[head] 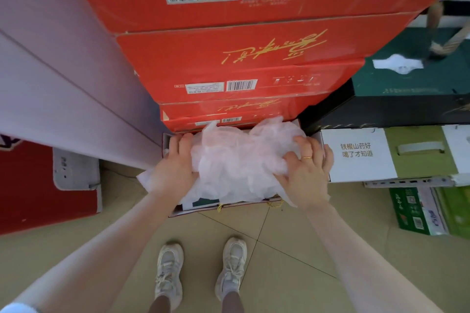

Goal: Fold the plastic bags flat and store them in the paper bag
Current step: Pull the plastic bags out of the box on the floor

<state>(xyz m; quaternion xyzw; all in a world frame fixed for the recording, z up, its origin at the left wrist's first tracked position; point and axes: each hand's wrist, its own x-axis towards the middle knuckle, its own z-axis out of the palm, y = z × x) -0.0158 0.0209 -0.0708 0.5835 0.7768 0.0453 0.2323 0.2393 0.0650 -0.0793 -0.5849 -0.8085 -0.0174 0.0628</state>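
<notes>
A crumpled heap of white, translucent plastic bags fills the open mouth of a paper bag that stands on the floor against the cartons; only the paper bag's near rim and its yellow cord handle show. My left hand lies on the left side of the heap, fingers extended over the bag's left rim. My right hand, with a gold ring, presses on the right side of the heap, fingers spread and slightly bent into the plastic.
A tall stack of red cartons rises right behind the paper bag. A pale purple box is on the left, a white and green carton on the right. My shoes stand on tan floor tiles.
</notes>
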